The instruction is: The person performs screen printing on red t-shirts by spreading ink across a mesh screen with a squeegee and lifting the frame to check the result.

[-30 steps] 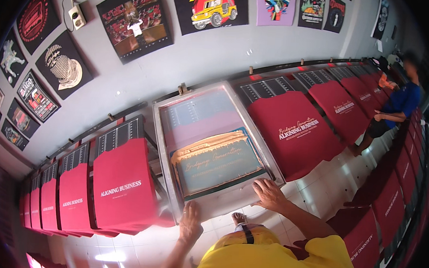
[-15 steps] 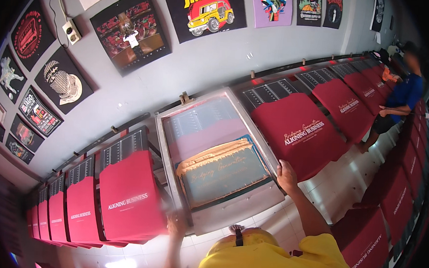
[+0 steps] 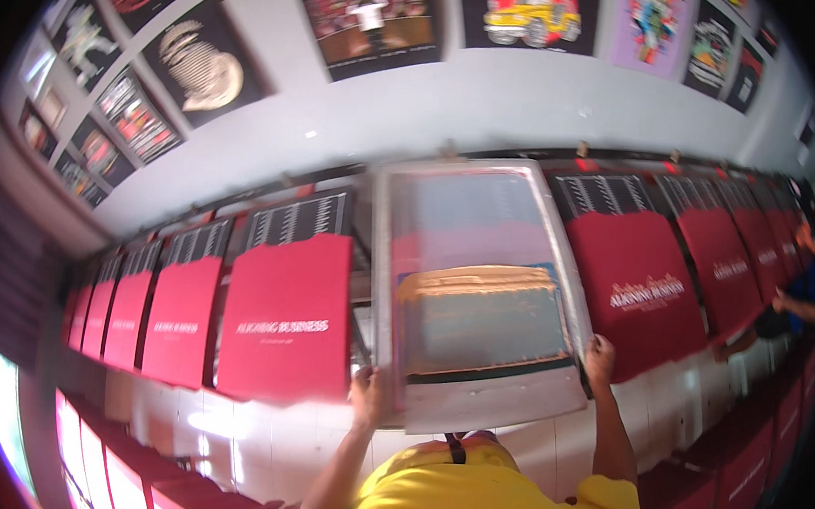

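Note:
A silver-rimmed screen printing frame (image 3: 487,410) is between my hands over the row of boards. Gold-brown ink (image 3: 480,282) lies in a band along the far part of its dark teal stencil area (image 3: 482,338); red cloth shows dimly through the mesh. My left hand (image 3: 367,398) grips the frame's left side near its close corner. On the opposite side, my right hand (image 3: 599,361) has its fingers wrapped round the rim. Left of the frame lies a red shirt (image 3: 288,294) with white lettering, and to its right another red shirt (image 3: 626,259) with added script.
More red shirts on boards (image 3: 180,311) line up along the wall rail (image 3: 282,177). Other red shirts (image 3: 730,470) form rows behind me on both sides. A person in blue (image 3: 801,302) is at the far right. Printed posters (image 3: 199,69) hang on the wall.
The view has swung left, so the frame and shirts appear squarer and farther right. My left hand, blurred at the frame's near left corner before, is now clearly on its side; my right hand keeps its grip.

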The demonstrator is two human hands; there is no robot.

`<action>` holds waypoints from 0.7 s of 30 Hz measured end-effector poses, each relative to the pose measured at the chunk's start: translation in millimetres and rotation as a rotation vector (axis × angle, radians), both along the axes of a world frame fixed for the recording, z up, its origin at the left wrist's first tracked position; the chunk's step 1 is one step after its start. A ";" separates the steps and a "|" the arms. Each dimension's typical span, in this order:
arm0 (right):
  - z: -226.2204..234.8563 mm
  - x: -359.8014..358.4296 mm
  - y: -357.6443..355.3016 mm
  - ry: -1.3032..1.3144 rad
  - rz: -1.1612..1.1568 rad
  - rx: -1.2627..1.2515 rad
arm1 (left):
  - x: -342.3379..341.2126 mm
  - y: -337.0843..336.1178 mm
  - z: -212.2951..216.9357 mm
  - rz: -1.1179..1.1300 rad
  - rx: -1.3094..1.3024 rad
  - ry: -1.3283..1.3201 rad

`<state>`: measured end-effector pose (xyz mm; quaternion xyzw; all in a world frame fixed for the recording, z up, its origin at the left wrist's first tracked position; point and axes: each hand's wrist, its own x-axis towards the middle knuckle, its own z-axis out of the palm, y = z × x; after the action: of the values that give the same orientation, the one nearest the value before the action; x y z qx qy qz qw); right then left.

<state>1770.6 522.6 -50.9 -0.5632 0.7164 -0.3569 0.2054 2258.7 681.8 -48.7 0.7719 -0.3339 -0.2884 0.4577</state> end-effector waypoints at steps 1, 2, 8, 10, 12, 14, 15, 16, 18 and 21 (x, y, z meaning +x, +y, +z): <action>-4.2 -5.4 2.8 0.000 -0.014 -0.060 | -6.6 -4.5 22.0 -0.047 0.025 0.014; -3.2 -6.5 2.3 0.079 0.008 -0.077 | 4.6 -1.7 -3.7 -0.012 0.048 -0.002; 9.3 26.5 29.8 -0.052 -0.010 -0.081 | 23.1 24.3 77.3 0.038 -0.043 -0.164; 5.7 45.2 42.0 -0.115 -0.008 -0.121 | 50.4 35.8 96.9 0.027 -0.016 -0.084; 9.9 89.6 56.9 -0.104 -0.010 -0.100 | 86.2 52.5 103.7 0.057 -0.097 -0.067; 16.0 140.0 73.3 -0.121 -0.001 -0.063 | 131.4 72.4 95.3 0.091 -0.073 -0.075; 13.0 162.8 80.1 -0.123 -0.007 -0.042 | 155.8 81.6 91.5 0.100 -0.063 -0.077; 9.7 186.0 90.5 -0.136 -0.006 -0.026 | 180.0 92.3 88.7 0.092 -0.098 -0.117; 7.8 239.5 106.7 -0.165 0.002 -0.048 | 226.2 108.0 90.1 0.097 -0.099 -0.129; 12.8 311.2 129.7 -0.262 0.040 -0.043 | 299.6 130.9 80.7 0.079 -0.050 -0.142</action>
<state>2081.8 652.3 -38.1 -0.5302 0.6644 -0.4383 0.2921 2558.2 812.7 32.0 0.7913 -0.3420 -0.2063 0.4630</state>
